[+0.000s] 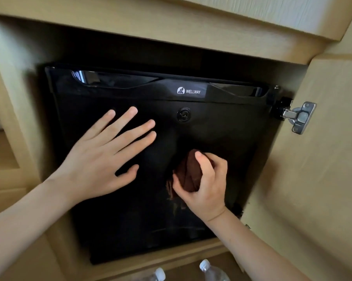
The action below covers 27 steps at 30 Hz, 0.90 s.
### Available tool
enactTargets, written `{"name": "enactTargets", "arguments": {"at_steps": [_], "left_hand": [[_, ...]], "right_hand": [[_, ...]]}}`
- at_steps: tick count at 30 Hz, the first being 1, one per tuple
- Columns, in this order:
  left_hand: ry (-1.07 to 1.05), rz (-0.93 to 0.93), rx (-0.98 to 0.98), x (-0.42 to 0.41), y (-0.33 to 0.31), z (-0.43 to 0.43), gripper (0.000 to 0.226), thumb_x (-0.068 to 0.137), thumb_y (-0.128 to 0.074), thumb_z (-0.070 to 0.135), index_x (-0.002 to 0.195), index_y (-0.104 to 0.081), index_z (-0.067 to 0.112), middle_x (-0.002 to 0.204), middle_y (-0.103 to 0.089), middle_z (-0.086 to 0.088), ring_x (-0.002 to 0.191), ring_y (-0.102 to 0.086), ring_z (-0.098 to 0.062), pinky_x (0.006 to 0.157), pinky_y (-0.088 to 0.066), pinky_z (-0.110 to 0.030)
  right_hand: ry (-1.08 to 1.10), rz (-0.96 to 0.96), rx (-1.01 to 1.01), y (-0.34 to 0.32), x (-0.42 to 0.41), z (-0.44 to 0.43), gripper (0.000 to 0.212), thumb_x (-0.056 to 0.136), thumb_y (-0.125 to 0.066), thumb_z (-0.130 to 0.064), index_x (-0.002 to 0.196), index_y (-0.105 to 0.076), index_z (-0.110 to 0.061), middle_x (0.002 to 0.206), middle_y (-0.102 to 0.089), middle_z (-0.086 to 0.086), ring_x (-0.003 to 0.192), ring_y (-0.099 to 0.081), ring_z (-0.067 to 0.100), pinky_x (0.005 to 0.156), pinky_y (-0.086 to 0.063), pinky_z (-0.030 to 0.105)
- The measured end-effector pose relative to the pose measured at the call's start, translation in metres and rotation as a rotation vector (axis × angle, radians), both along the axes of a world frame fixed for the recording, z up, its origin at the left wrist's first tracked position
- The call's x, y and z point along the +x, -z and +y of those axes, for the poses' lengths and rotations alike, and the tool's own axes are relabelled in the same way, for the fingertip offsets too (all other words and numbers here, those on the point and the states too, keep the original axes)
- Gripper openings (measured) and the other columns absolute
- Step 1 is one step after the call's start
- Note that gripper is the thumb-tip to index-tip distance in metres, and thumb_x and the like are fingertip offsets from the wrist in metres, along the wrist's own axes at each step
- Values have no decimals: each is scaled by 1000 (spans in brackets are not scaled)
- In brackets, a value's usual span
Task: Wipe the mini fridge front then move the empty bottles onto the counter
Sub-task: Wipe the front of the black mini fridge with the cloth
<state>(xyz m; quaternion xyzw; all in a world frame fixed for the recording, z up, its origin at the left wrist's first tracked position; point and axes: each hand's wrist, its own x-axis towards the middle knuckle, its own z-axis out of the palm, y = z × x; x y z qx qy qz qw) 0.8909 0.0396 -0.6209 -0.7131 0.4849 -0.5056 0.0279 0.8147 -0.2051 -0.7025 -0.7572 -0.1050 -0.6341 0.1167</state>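
A black mini fridge (221,128) with a WELLWAY label sits inside a light wooden cabinet. My left hand (102,157) lies flat on the left half of its door, fingers spread. My right hand (205,183) grips a bunched dark brown cloth (188,173) and presses it against the door's lower middle. Two clear plastic bottles with white caps stand below the fridge at the bottom edge of the view, one on the left (158,275) and one on the right (212,271); only their tops show.
The cabinet door (317,179) stands open on the right, hung on a metal hinge (298,116). A wooden counter edge (252,15) overhangs the niche. A round lock (183,115) sits in the fridge door's upper middle.
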Motion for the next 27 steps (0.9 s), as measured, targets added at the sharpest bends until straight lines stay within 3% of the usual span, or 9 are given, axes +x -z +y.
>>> {"name": "enactTargets", "arguments": {"at_steps": [2, 5, 9, 12, 16, 19, 21, 24, 27], "left_hand": [[-4, -2, 65, -1, 4, -4, 63, 92, -50, 32, 152, -38, 16, 162, -29, 0, 153, -18, -26, 125, -12, -46], [4, 4, 83, 0, 8, -7, 63, 92, -49, 30, 153, -37, 16, 162, -29, 1, 153, -18, -24, 125, -11, -44], [0, -5, 70, -1, 9, -8, 64, 91, -51, 29, 152, -39, 16, 162, -30, 1, 153, -19, -24, 125, -11, -44], [-2, -10, 72, -2, 8, -8, 64, 91, -52, 28, 152, -38, 16, 162, -30, 1, 153, -18, -24, 125, -10, -44], [1, -2, 91, -1, 9, -8, 64, 92, -50, 28, 153, -36, 15, 162, -27, 0, 153, -16, -25, 125, -10, -44], [-9, -3, 85, -1, 10, -5, 62, 94, -48, 29, 154, -35, 16, 163, -28, 1, 153, -17, -25, 125, -11, -45], [-14, 3, 85, -2, 11, -5, 61, 95, -47, 29, 154, -35, 16, 162, -28, 1, 153, -18, -25, 125, -12, -45], [-12, 1, 85, -2, 10, -7, 61, 95, -47, 29, 153, -36, 16, 162, -29, 1, 153, -18, -25, 125, -12, -45], [-13, -4, 79, -2, 12, -7, 61, 94, -47, 29, 153, -37, 16, 162, -29, 1, 153, -19, -25, 124, -13, -45]], "right_hand": [[-9, 34, -54, -5, -4, -21, 68, 80, -79, -36, 133, -44, -11, 122, -45, 10, 106, -54, 30, 93, -51, 36], [15, -16, 208, -15, -12, -52, 73, 79, -76, -34, 136, -42, -5, 123, -46, 7, 115, -50, 23, 106, -35, 20], [56, -174, 456, -19, -9, -46, 71, 83, -75, -29, 137, -41, 3, 127, -42, -1, 121, -46, 8, 106, -31, 19], [36, -126, 237, 1, 2, -9, 68, 83, -75, -35, 134, -43, -2, 121, -48, 15, 110, -52, 28, 100, -40, 24], [15, -17, -212, 25, 6, 7, 58, 81, -77, -33, 126, -47, -14, 119, -48, 13, 97, -56, 31, 76, -53, 46], [-4, 78, -292, 26, -8, -20, 55, 82, -75, -33, 127, -47, -15, 120, -46, 12, 99, -53, 31, 75, -53, 49], [4, 109, -124, 16, -17, -41, 61, 81, -74, -34, 130, -45, -12, 121, -45, 12, 104, -52, 31, 88, -53, 44], [39, 15, 271, -16, -18, -53, 70, 81, -74, -35, 135, -42, -5, 123, -45, 12, 112, -49, 26, 103, -36, 17], [40, -112, 372, -29, -6, -33, 70, 81, -76, -31, 136, -42, -1, 122, -47, 14, 112, -50, 25, 102, -34, 18]]}}
